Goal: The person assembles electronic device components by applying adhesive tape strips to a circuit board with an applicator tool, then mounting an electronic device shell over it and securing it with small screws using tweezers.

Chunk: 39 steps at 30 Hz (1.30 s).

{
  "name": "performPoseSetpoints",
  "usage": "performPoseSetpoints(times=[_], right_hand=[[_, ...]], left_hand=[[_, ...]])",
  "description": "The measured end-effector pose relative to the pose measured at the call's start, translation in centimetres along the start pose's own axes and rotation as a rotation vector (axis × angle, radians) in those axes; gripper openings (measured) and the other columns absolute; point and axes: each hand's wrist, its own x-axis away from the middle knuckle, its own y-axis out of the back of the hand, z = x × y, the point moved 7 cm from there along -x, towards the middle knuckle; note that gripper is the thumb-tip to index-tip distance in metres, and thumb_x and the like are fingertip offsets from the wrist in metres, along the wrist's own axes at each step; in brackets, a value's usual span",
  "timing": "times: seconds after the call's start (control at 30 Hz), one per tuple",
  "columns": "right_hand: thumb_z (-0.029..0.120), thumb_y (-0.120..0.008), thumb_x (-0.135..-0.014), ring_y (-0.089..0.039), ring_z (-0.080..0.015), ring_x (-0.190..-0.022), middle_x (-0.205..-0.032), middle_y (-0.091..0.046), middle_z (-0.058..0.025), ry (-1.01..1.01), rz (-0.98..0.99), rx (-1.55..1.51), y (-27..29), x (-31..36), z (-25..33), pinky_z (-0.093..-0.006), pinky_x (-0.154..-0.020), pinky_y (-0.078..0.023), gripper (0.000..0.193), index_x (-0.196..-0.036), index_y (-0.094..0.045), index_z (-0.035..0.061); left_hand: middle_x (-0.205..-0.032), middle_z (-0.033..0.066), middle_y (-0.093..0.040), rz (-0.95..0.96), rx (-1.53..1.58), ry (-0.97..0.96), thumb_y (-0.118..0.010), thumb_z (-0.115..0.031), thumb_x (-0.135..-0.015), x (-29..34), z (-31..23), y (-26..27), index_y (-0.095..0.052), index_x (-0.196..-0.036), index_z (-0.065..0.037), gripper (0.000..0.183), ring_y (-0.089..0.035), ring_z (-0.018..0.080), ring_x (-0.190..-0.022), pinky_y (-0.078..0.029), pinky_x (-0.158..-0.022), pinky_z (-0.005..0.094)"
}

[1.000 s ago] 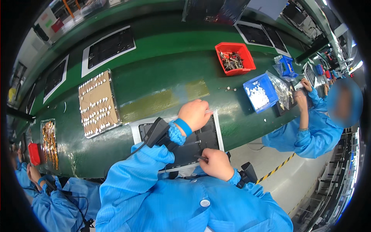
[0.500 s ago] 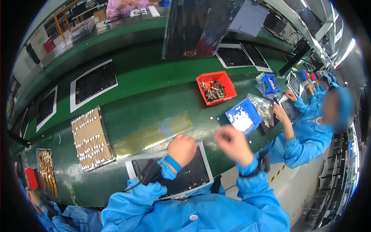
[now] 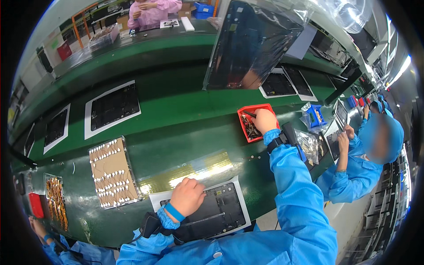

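Note:
My right hand (image 3: pixel 265 121) reaches over the red bin (image 3: pixel 260 106), its fingers closed round a thin black stick-like tool (image 3: pixel 250 114). The tool's lower end is hidden. Small metal parts (image 3: pixel 251 131) lie heaped in that bin. Lower down, my left hand (image 3: pixel 187 197), with a blue wrist band, rests over a black tablet housing (image 3: pixel 227 201) on a white sheet (image 3: pixel 241 201). Its fingers are curled, and I cannot see what, if anything, they hold. A blue bin (image 3: pixel 301 152) is mostly hidden behind my right forearm.
A tray of white-tipped wires (image 3: pixel 115 172) and a tray of orange flex strips (image 3: pixel 56 201) stand left. A yellow strip (image 3: pixel 190 170) lies on the green bench. A plastic-wrapped panel (image 3: pixel 251 48) hangs ahead. To the right a co-worker (image 3: pixel 353 172) sits close, beside a clear bag (image 3: pixel 309 145).
My right hand has moved forward from above the bench to the red bin, and a black tool now shows in it. My left hand has shifted down and left over the housing. The view has shifted.

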Motion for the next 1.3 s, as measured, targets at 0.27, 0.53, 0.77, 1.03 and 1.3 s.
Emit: performPoseSetpoints(times=[0.27, 0.53, 0.77, 1.03, 1.3], right_hand=[[0.016, -0.067, -0.069, -0.059, -0.0348, -0.076, -0.078, -0.062, -0.0174, -0.008, 0.028, -0.157, 0.2, -0.5, 0.5, -0.0422, -0.070, -0.046, 0.018, -0.082, -0.064, 0.0043], [0.018, -0.066, -0.070, -0.059, -0.0353, -0.076, -0.077, -0.062, -0.0183, 0.022, -0.024, -0.252, -0.5, -0.8, 0.6, -0.0431, -0.071, -0.046, 0.019, -0.081, -0.064, 0.0035], [0.015, -0.066, -0.070, -0.061, -0.0313, -0.070, -0.074, -0.062, -0.0176, 0.049, -0.004, -0.169, 0.1, -0.2, 0.9, -0.0381, -0.066, -0.047, 0.020, -0.083, -0.063, -0.0003], [0.000, -0.056, -0.072, -0.051, -0.0068, -0.060, -0.070, -0.058, -0.0009, -0.169, -0.046, -1.206, 6.0, 9.4, 3.4, -0.0209, -0.054, -0.042, 0.010, -0.081, -0.059, 0.0025], [0.007, -0.062, -0.077, -0.042, -0.0032, -0.056, -0.062, -0.052, 0.0024, -0.178, 0.346, -1.046, -1.3, 20.2, 7.6, -0.0198, -0.050, -0.035, 0.008, -0.080, -0.059, -0.0004]], left_hand=[[-0.079, 0.0062, -0.052, -0.089, 0.080, -0.033, -0.066, -0.015, -0.065, 0.1, 0.8, 0.4, -0.059, -0.080, -0.010, 0.018, -0.051, 0.0250, -0.079, -0.045, -0.067, 0.0355], [-0.078, 0.0064, -0.053, -0.079, 0.101, -0.009, -0.066, -0.015, -0.067, 0.5, 1.1, 0.2, -0.060, -0.081, -0.008, 0.017, -0.051, 0.0258, -0.078, -0.044, -0.069, 0.0354], [-0.077, 0.0063, -0.052, -0.100, 0.104, -0.038, -0.065, -0.015, -0.067, 0.6, 1.0, 0.0, -0.060, -0.080, -0.009, 0.016, -0.050, 0.0254, -0.076, -0.044, -0.068, 0.0353], [-0.075, 0.0063, -0.051, -0.097, 0.088, -0.026, -0.064, -0.014, -0.066, 0.3, 1.1, 0.1, -0.060, -0.079, -0.009, 0.014, -0.050, 0.0253, -0.076, -0.044, -0.067, 0.0356], [-0.079, 0.0077, -0.053, -0.079, 0.102, -0.011, -0.064, -0.013, -0.066, 0.3, 1.2, -0.1, -0.060, -0.079, -0.008, 0.015, -0.051, 0.0268, -0.079, -0.044, -0.070, 0.0362]])
